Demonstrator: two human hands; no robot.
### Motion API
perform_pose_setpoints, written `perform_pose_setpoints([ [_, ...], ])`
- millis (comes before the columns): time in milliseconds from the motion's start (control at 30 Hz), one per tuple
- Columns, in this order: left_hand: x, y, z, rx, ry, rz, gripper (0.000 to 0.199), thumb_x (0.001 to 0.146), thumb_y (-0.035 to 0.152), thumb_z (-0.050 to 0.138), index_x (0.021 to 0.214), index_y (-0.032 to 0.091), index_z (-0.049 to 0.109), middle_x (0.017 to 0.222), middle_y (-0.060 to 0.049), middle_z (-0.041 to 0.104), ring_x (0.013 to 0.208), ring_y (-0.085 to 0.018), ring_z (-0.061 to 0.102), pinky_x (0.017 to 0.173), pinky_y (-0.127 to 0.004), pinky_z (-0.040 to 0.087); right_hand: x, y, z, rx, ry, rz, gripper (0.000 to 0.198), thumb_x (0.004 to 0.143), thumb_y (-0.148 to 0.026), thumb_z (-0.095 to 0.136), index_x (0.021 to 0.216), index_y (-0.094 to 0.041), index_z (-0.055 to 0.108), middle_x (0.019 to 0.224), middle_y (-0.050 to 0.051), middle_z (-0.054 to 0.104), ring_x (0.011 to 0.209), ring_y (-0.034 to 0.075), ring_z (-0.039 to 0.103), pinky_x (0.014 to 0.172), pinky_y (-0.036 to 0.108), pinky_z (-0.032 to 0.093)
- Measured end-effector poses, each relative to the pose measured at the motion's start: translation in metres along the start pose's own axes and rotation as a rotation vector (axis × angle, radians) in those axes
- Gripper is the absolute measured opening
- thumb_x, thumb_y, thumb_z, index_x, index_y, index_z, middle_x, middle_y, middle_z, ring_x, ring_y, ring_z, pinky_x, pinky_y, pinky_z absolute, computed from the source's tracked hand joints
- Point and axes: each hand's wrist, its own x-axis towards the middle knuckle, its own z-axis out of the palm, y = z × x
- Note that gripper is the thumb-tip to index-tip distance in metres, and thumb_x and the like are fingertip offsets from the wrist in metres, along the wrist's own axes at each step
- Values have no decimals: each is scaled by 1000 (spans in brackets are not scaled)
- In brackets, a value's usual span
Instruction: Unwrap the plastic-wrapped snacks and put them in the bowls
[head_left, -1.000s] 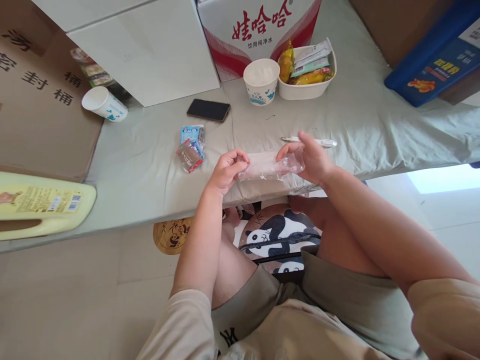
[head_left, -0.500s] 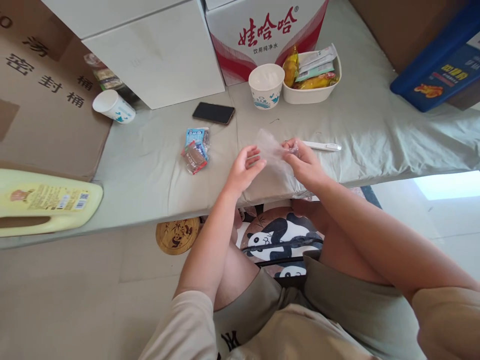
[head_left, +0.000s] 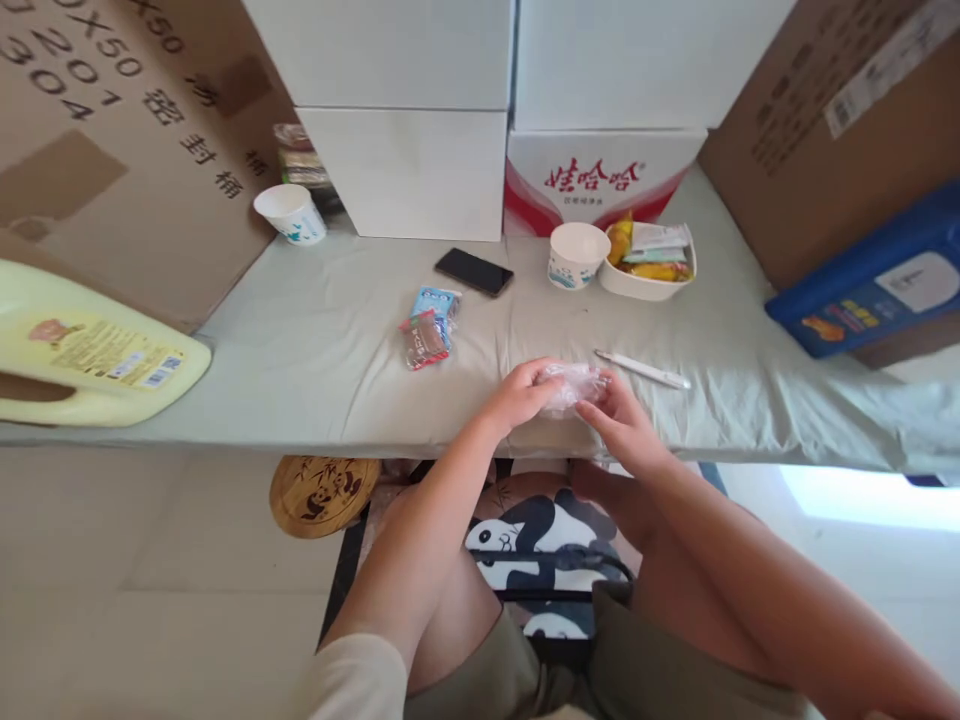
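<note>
Between my hands, above the front of the cloth-covered bench, is a crumpled clear plastic bag (head_left: 570, 390). My left hand (head_left: 525, 393) grips its left side, thumb on top. On the other side, my right hand (head_left: 619, 415) holds it with curled fingers. A white pen-like utility knife (head_left: 645, 370) lies just beyond my right hand. To the left rest small snack packets, a blue one (head_left: 433, 303) partly under a brown and red one (head_left: 424, 340). A black phone (head_left: 474, 272) lies behind them.
A white paper cup (head_left: 577, 255) stands beside a white tub (head_left: 649, 287) of yellow and pale packets. Another paper cup (head_left: 292, 215) leans at the left. White boxes (head_left: 420, 180) and brown cartons (head_left: 150, 180) line the back; a yellow jug (head_left: 97, 345) and blue container (head_left: 877, 280) flank the bench.
The plastic bag, spread out before, is now gathered into a bunch. My left hand has closed on it beside my right. The view has shifted, showing more of the boxes behind.
</note>
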Motion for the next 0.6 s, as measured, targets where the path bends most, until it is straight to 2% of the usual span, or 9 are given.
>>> perform_pose_setpoints([
  [67,-1,4,-4,-36,32,-6,19,81,23,64,99,17,68,89,-1,65,77,-12,59,73,-25,46,5,-4,1,-72,-26,24,35,75,-46,76,93,-25,54,71,-2,63,65,18,60,64,33,50],
  [167,-5,11,-16,-131,138,5,21,82,25,63,102,20,65,92,-1,63,75,-11,60,68,-23,45,33,-26,-10,-199,81,-60,26,75,-40,74,80,-24,54,63,-3,57,59,16,55,61,31,46],
  [267,-7,17,-28,-161,192,-20,14,83,26,60,95,20,64,88,0,62,73,-10,59,68,-24,45,89,-66,-26,-432,301,-177,13,75,-22,67,77,-23,55,65,-2,56,58,13,49,61,31,40],
  [333,-6,20,-32,-144,178,-37,11,83,27,59,89,20,64,86,0,62,72,-11,57,67,-24,44,135,-94,-32,-685,479,-238,16,74,-11,63,72,-22,52,67,-2,52,61,11,45,63,32,38],
  [400,-3,21,-34,-114,145,-38,10,83,28,58,87,21,63,87,0,63,71,-12,56,66,-26,43,182,-113,-31,-966,533,-297,20,75,-7,63,70,-21,49,82,2,58,74,11,47,74,33,38],
  [433,-2,21,-34,-93,122,-38,10,84,29,58,86,21,63,88,0,64,71,-12,56,66,-26,43,203,-117,-28,-1054,476,-286,19,77,-7,63,70,-20,50,88,4,60,80,11,48,79,33,38],
  [467,0,21,-35,-61,101,-40,9,84,29,57,86,22,62,90,-1,65,71,-13,55,66,-27,43,223,-117,-24,-1092,367,-216,19,77,-6,62,69,-19,51,88,4,61,81,11,48,81,33,38],
  [533,4,21,-37,50,85,-48,8,85,29,56,84,23,62,93,-1,67,70,-14,55,67,-29,44,255,-107,-14,-1101,138,-30,22,74,0,64,63,-16,53,76,0,60,75,9,48,80,33,39],
  [600,7,21,-39,202,94,-44,7,86,28,55,85,24,61,97,-2,69,73,-16,56,71,-32,44,277,-91,-5,-940,45,36,28,69,6,66,56,-15,52,63,-5,57,63,5,47,73,30,40],
])
